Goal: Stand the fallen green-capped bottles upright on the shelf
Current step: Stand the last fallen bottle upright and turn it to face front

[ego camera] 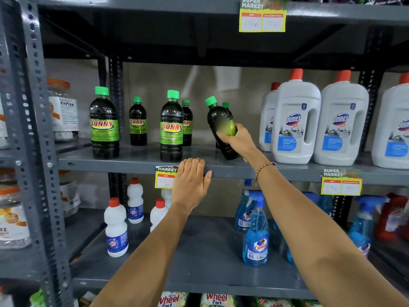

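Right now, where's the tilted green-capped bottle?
Head view: tilted green-capped bottle in the right hand, middle shelf, just left of the white Domex jugs.

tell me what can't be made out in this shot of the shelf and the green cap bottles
All in the head view:
- Label of the tilted bottle held by the right hand: blurred, and partly behind the fingers.
- Whether its base touches the shelf: hidden by the hand and wrist.
- Small bottle behind it: only the cap shows.
- Price tag: right side hidden by the left hand.
- Rightmost white jug: cut off by the frame edge.
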`<action>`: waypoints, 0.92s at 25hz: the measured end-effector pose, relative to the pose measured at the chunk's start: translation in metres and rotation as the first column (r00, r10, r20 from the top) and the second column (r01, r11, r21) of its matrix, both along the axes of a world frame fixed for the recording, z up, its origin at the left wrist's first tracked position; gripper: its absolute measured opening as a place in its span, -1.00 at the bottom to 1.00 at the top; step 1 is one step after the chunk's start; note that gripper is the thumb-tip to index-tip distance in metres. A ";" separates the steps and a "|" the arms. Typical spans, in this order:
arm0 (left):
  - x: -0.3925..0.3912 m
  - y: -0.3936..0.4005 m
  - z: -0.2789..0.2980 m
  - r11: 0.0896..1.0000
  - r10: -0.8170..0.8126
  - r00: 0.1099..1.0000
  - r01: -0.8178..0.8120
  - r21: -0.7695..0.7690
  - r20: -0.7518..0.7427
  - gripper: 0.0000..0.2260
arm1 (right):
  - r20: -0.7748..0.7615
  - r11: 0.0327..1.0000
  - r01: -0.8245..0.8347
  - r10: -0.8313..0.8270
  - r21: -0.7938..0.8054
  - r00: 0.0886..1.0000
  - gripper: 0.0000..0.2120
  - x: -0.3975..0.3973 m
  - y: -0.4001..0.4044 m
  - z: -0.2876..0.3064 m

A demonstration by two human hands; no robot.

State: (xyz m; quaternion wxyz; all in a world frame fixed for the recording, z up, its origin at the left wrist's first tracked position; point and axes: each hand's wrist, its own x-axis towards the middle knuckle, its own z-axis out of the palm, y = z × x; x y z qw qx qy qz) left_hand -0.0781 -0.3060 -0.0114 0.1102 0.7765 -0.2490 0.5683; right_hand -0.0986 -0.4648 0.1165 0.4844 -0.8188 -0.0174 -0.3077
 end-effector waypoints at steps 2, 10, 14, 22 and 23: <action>0.000 0.000 0.000 1.000 -0.005 1.000 0.005 0.001 -0.004 -0.68 | -0.002 0.998 -0.022 0.023 0.065 1.000 -0.44 0.004 0.003 -0.002; 0.000 0.002 0.000 1.000 -0.005 0.999 0.005 0.010 -0.042 -0.66 | -0.097 0.990 -0.028 0.042 0.137 0.994 -0.39 0.019 0.000 -0.017; 0.002 0.002 -0.001 1.000 -0.009 1.000 0.010 0.008 -0.028 -0.66 | -0.080 0.979 -0.043 0.060 0.199 0.995 -0.34 0.020 -0.001 -0.020; 0.002 0.001 0.000 1.000 -0.007 1.000 0.008 0.003 -0.024 -0.67 | -0.054 0.984 0.154 -0.150 0.092 0.987 -0.14 0.021 -0.002 -0.023; 0.002 0.001 0.000 1.000 -0.005 1.000 0.005 0.002 -0.025 -0.67 | -0.046 0.984 0.160 -0.157 0.077 0.987 -0.14 0.020 -0.002 -0.023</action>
